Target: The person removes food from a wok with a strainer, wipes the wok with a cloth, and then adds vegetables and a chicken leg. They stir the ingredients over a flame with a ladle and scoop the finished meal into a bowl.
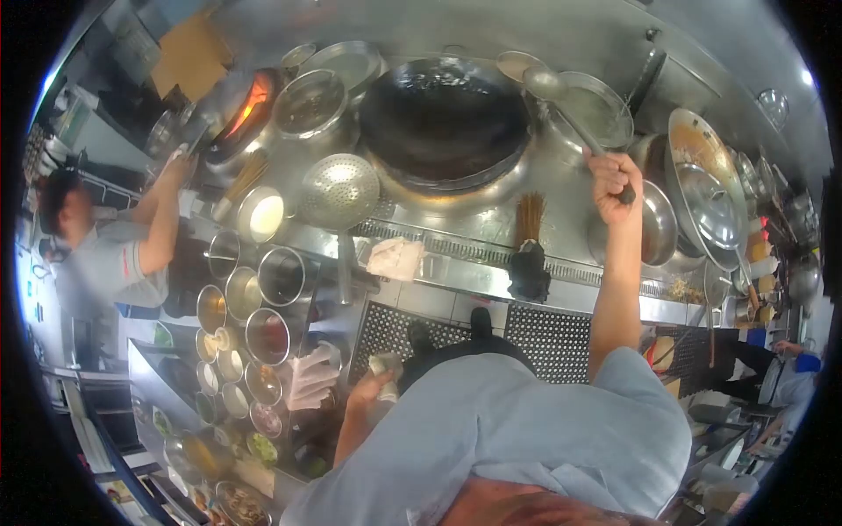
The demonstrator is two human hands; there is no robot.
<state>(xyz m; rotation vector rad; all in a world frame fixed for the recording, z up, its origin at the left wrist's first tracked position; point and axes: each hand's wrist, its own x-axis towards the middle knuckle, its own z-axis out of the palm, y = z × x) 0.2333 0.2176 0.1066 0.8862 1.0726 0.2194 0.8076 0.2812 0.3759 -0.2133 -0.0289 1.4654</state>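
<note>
The right hand [616, 180] is closed around the handle of a metal ladle [545, 85], its fingers covering part of the grip; the dark handle end pokes out below the fist. The ladle's bowl sits in view just right of the big black wok [443, 131], overlapping the rim of a small pan [515, 63] — whether they touch I cannot tell. The wok's inside is too dark to read, apart from glints near its far rim.

The left hand [374, 387], low beside the body, is curled on a pale bundle [384, 365], probably cloth; the grip and the bundle's lower part are hard to make out.

A perforated skimmer [340, 186] lies left of the wok, its handle over the table's [570, 188] front edge, near a folded cloth [396, 259]. A brush [530, 217] lies in front of the wok. At left, a co-worker [132, 254] stands by a flame [253, 105], the object at their hands unclear. The lens's black border cuts off both sides.
</note>
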